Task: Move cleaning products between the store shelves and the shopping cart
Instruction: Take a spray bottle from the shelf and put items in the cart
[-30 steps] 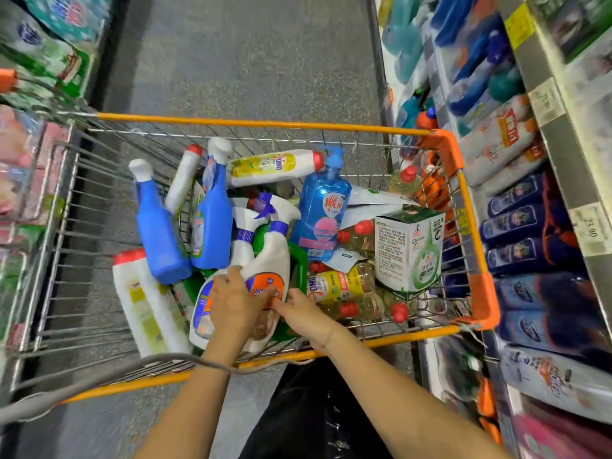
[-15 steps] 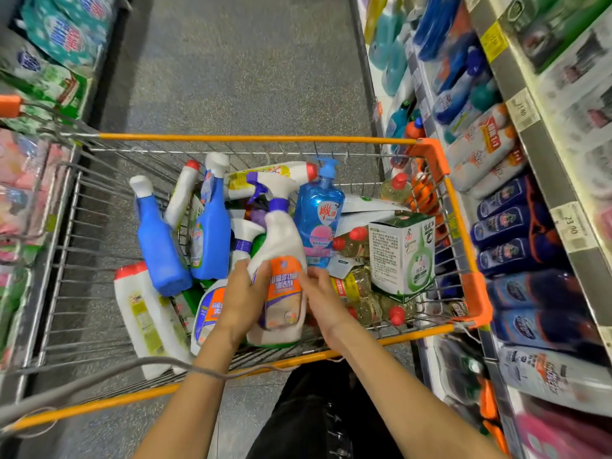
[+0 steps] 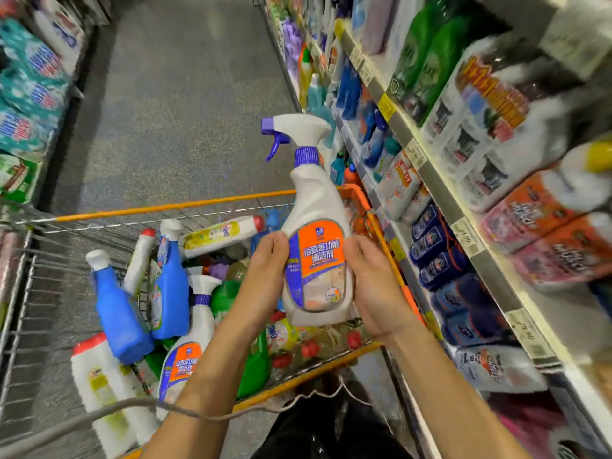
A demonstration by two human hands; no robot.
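A white spray bottle (image 3: 314, 226) with an orange and purple label and a purple trigger is upright in the air above the cart's right side. My left hand (image 3: 265, 276) grips its left flank and my right hand (image 3: 374, 286) grips its right flank. Below stands the orange-rimmed wire shopping cart (image 3: 172, 207), holding a matching second spray bottle (image 3: 188, 342), two blue bottles (image 3: 119, 313), white bottles with red caps and a green bottle (image 3: 255, 359). The store shelves (image 3: 440, 193) run along the right.
The right shelves carry blue refill pouches (image 3: 437, 246), green bottles (image 3: 427, 54) and pink and orange packs (image 3: 546, 233), with price tags on the shelf edge. Detergent bags (image 3: 29, 94) line the left. The grey aisle floor (image 3: 172, 94) stretches ahead of the cart.
Both hands have lifted the white spray bottle out of the cart and up to the right, toward the shelves. The view has tilted up and turned right.
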